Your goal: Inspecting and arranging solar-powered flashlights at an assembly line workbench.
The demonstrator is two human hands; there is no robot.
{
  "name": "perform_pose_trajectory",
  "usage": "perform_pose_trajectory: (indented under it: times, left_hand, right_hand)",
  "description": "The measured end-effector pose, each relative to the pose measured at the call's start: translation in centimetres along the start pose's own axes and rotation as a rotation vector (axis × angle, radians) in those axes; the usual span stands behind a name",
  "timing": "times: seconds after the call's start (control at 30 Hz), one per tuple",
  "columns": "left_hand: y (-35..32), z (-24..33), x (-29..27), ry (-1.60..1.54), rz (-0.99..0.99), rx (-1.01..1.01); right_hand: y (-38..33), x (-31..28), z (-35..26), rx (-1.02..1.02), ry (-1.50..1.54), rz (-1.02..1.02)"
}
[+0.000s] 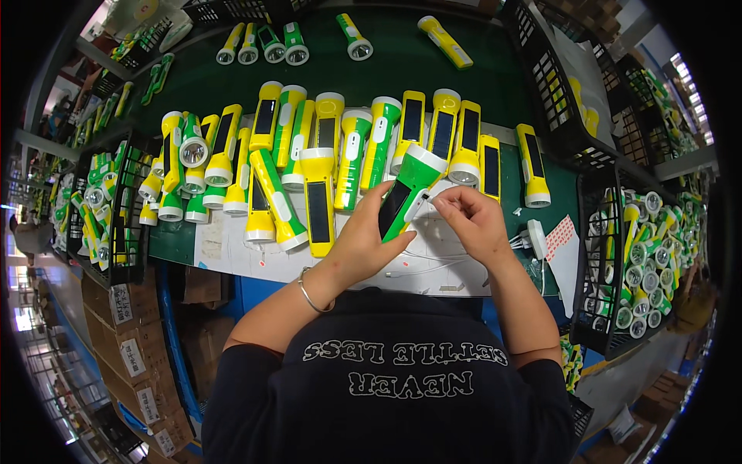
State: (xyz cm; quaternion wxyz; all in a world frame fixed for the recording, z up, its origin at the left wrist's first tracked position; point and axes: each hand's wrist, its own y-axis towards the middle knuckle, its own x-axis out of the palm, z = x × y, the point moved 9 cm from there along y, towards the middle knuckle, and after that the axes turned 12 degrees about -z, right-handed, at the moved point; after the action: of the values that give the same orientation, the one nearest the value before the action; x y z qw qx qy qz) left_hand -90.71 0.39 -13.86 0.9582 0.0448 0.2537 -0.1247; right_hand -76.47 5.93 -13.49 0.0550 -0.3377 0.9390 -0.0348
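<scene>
My left hand (362, 241) is wrapped round a green flashlight (420, 172) with a white head and a dark solar panel. The flashlight tilts up to the right, its head away from me. At its right side my right hand (476, 226) has thumb and forefinger pinched together by a small dark slot in a white strip. What the pinch holds, if anything, is too small to make out. Just beyond the left hand lies a yellow flashlight (318, 209), its solar panel facing up. Below both hands a thin white cable (421, 271) runs across the white sheet (290, 263).
Many yellow and green flashlights (379, 143) crowd the green table (495, 93) in front of me. Black crates (595, 325) stand at the right, and another crate (135, 224) at the left holds flashlights. A white charger (536, 238) lies near my right forearm. Cardboard boxes (127, 340) are stacked at lower left.
</scene>
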Motion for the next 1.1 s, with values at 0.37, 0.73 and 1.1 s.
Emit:
perform_pose_trajectory:
  times: [0.37,0.73,1.1]
  left_hand:
    - [-0.3,1.8,-0.5,0.294,0.187,0.095]
    - [2.6,-0.7,-0.6,-0.585,0.191,-0.030]
    - [5.7,4.6,1.5,-0.737,-0.054,0.035]
  right_hand:
    - [-0.1,0.7,2.8,0.003,0.080,0.119]
    - [-2.3,-1.9,-3.9,-0.113,-0.675,0.176]
    - [-13.1,-28.4,-8.6,0.199,-0.697,0.824]
